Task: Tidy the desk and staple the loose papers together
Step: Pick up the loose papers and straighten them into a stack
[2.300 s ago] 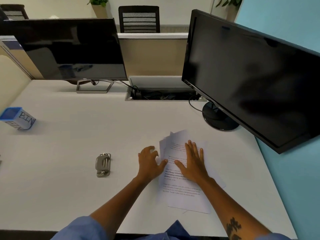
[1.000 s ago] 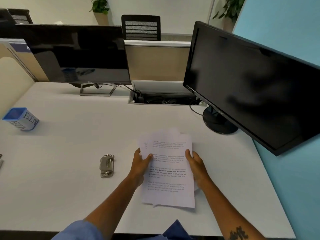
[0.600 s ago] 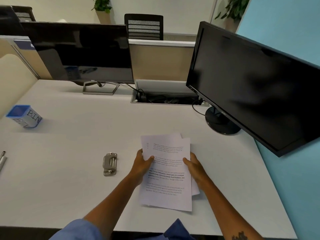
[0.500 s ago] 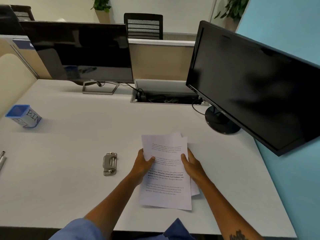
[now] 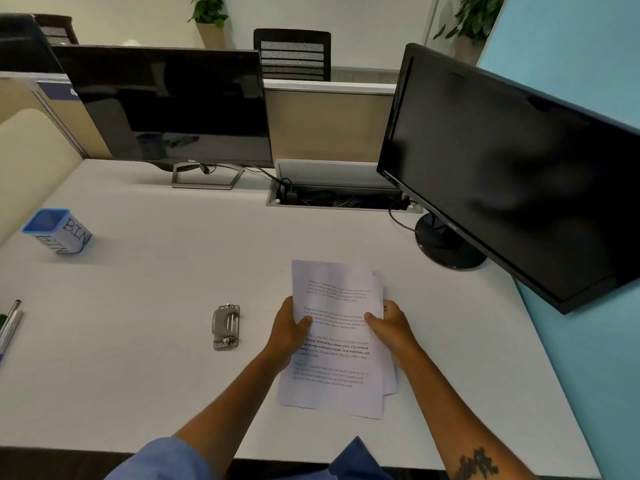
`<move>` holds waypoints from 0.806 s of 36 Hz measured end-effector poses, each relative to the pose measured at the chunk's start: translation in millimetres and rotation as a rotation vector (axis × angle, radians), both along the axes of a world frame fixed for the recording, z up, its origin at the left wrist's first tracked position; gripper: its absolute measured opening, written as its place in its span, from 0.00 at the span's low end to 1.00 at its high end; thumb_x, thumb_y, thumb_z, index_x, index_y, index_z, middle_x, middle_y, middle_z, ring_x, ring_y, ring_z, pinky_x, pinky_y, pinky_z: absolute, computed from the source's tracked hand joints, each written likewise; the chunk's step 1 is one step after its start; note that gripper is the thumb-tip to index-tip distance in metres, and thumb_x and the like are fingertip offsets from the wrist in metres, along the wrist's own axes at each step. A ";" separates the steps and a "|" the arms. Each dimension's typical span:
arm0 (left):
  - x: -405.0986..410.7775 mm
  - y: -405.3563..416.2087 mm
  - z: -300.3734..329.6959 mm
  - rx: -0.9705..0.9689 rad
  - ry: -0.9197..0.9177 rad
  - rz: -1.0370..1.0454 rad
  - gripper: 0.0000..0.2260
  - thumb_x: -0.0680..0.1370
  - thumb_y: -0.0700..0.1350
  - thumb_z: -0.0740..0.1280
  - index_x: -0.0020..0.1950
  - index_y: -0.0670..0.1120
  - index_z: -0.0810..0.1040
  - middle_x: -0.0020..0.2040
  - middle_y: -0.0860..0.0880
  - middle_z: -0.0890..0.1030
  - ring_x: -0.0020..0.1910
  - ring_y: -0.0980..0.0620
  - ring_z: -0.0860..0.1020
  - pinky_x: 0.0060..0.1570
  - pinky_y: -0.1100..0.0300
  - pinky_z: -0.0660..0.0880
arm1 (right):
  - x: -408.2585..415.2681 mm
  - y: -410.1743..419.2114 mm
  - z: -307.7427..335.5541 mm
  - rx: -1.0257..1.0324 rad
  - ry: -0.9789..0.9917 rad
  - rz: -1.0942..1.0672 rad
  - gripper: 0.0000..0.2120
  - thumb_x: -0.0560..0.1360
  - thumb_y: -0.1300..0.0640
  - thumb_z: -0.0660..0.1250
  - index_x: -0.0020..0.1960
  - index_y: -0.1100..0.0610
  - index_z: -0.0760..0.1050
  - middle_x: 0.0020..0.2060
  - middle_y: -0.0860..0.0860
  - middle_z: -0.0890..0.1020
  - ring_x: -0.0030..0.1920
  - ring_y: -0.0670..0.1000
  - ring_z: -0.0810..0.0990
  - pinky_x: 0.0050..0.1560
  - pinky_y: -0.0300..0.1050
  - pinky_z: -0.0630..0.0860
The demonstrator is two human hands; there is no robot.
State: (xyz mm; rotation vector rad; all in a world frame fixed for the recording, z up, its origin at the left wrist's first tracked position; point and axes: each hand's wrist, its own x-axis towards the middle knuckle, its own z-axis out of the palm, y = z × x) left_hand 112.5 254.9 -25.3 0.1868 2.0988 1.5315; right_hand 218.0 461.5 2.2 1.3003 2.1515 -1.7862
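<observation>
Desk (image 5: 173, 271): white, backed by a beige partition (image 5: 329, 126).
Behind partition: a black chair (image 5: 292, 55), potted plants (image 5: 207, 19).
Right of desk: blue wall (image 5: 588, 46).

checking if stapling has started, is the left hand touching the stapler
Apart. The head view shows bare desk between the left hand and the stapler; that hand grips the papers' left edge instead.

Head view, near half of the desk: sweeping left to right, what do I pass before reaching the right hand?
pens at the left edge → blue bin → stapler → left hand → papers → right hand.
</observation>
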 end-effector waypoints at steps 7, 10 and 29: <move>-3.6 2.7 22.0 0.110 0.044 0.161 0.12 0.83 0.47 0.68 0.65 0.47 0.73 0.57 0.50 0.82 0.52 0.50 0.85 0.38 0.65 0.81 | -1.6 -8.1 20.2 -0.007 0.222 -0.163 0.09 0.80 0.54 0.70 0.59 0.56 0.78 0.51 0.50 0.85 0.45 0.48 0.85 0.34 0.35 0.79; -7.8 6.6 41.6 0.160 0.069 0.210 0.12 0.83 0.49 0.68 0.64 0.46 0.74 0.55 0.50 0.83 0.51 0.51 0.84 0.37 0.67 0.80 | -7.5 -12.1 36.8 -0.004 0.310 -0.200 0.08 0.80 0.52 0.71 0.56 0.55 0.79 0.49 0.50 0.87 0.45 0.49 0.87 0.37 0.39 0.82; -7.2 18.9 90.9 0.410 0.249 0.311 0.05 0.82 0.46 0.71 0.56 0.46 0.78 0.52 0.47 0.85 0.50 0.48 0.85 0.49 0.55 0.84 | -7.9 -24.7 67.7 0.180 0.624 -0.253 0.10 0.80 0.48 0.70 0.58 0.50 0.75 0.50 0.46 0.85 0.48 0.43 0.85 0.42 0.38 0.83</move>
